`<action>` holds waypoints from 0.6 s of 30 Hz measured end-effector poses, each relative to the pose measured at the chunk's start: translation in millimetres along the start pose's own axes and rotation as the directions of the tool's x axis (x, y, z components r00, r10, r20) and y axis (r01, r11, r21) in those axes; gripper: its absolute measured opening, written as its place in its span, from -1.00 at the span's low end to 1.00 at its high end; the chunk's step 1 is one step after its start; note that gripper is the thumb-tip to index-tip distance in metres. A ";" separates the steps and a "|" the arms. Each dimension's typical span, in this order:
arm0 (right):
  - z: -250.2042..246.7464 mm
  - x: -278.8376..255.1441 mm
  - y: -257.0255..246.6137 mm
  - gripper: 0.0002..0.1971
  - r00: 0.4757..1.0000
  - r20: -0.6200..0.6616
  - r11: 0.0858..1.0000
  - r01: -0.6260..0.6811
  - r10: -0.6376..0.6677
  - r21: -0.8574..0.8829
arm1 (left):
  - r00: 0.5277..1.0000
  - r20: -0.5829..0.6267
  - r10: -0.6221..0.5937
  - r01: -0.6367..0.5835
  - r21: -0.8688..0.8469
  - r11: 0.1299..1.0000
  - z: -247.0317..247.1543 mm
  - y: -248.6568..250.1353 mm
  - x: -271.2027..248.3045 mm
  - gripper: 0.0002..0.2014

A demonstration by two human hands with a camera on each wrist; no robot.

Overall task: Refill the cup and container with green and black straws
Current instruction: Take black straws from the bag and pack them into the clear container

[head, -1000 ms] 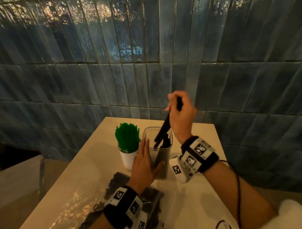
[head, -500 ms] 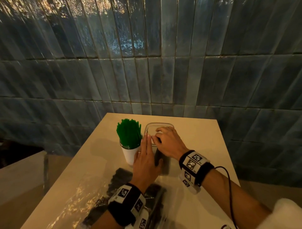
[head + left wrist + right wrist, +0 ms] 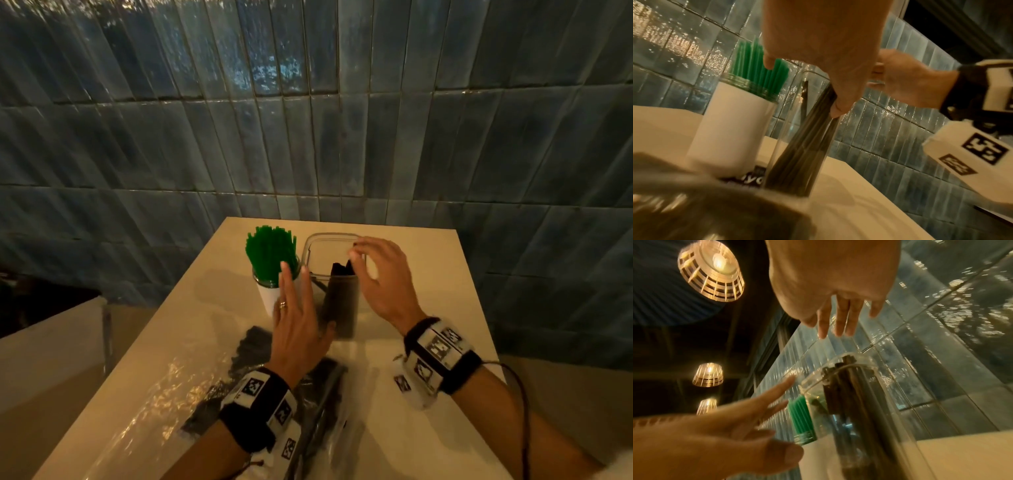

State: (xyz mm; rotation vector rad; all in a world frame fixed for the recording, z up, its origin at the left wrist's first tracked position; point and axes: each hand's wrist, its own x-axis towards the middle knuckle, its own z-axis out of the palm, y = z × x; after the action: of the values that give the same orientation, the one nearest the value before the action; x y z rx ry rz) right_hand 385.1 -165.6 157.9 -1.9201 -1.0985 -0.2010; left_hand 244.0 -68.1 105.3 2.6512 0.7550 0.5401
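Note:
A white cup (image 3: 269, 301) full of green straws (image 3: 270, 251) stands on the table beside a tall clear container (image 3: 329, 240). A bundle of black straws (image 3: 342, 301) leans inside the container, also seen through its wall (image 3: 803, 146). My left hand (image 3: 294, 318) lies with straight fingers between cup and container, and its thumb (image 3: 838, 104) touches the container's wall. My right hand (image 3: 380, 277) hovers over the container's right rim. Its fingers (image 3: 838, 321) are spread and relaxed and hold nothing.
A clear plastic bag of black straws (image 3: 250, 353) lies on the white table (image 3: 428, 274) under my left wrist. The blue tiled wall (image 3: 308, 137) rises right behind the table. The table's left edge drops off beside the cup. Pendant lamps (image 3: 711, 270) hang overhead.
One second ago my right hand held black straws above the container. It lowered them in, let go, and has now lifted off to the right with its fingers spread. My left hand stayed put.

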 end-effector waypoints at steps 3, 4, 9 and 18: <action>-14.8 -55.6 9.8 -0.78 0.974 -0.101 0.961 -0.177 0.202 0.214 | 0.993 0.101 -0.062 0.067 -0.048 0.997 6.7 -12.7 -44.4 -0.04; -14.9 -76.7 16.6 -0.82 0.958 -0.028 0.931 -0.271 0.286 0.243 | 0.958 0.249 -0.144 0.154 -0.023 0.988 11.2 -15.1 -61.4 -0.04; 20.1 -169.0 38.9 -0.71 0.712 0.563 0.898 -0.417 0.419 -0.141 | 0.551 0.729 -0.406 0.226 0.338 0.914 40.6 -13.3 -121.5 0.22; 68.7 -173.2 -2.2 -0.53 0.712 0.670 0.977 -0.180 0.208 -0.112 | 0.662 0.669 -0.337 0.305 0.170 0.937 32.4 -24.1 -110.7 -0.37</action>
State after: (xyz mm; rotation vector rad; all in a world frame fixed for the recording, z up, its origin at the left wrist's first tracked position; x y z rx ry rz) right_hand 262.1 -219.3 28.6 -2.1892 -1.3363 0.6706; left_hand 160.7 -117.1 37.7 2.3685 0.9419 -0.5622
